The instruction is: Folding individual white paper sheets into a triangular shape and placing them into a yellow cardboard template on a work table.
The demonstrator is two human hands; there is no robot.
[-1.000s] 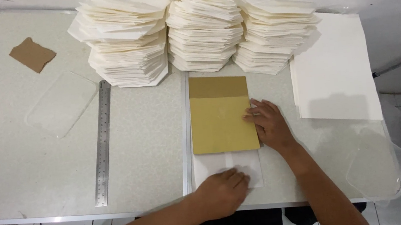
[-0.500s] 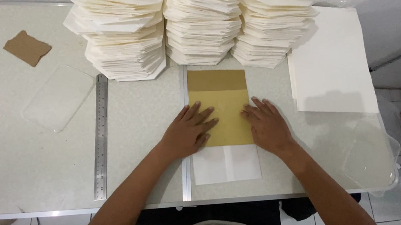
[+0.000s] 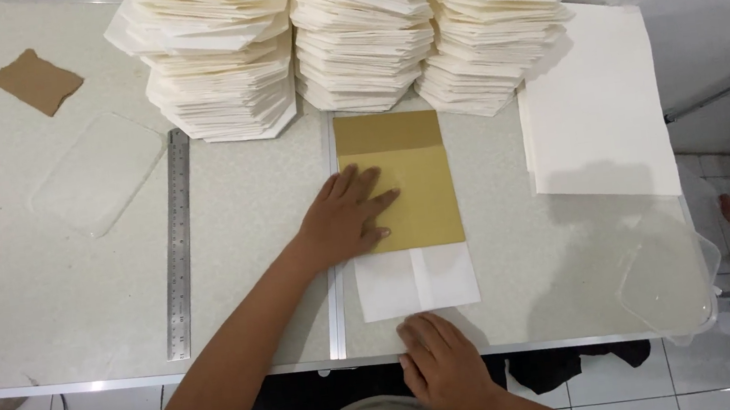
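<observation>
A gold-brown card (image 3: 410, 159) lies flat on a white folded paper (image 3: 415, 280) near the table's front edge. My left hand (image 3: 344, 219) presses flat on the card's left side, fingers spread. My right hand (image 3: 438, 366) rests at the table's front edge just below the white paper, fingers loosely curled, holding nothing. Three tall stacks of folded white paper (image 3: 346, 38) stand behind the card.
A steel ruler (image 3: 178, 245) lies left of the card. A clear plastic sheet (image 3: 96, 171) and a brown paper scrap (image 3: 37, 81) are at the far left. Flat white sheets (image 3: 596, 105) lie at the right, with a clear plastic lid (image 3: 666, 276) at the front right corner.
My right hand left the card's right side and dropped back to the table's front edge. My left hand moved up onto the card and stays pressed there.
</observation>
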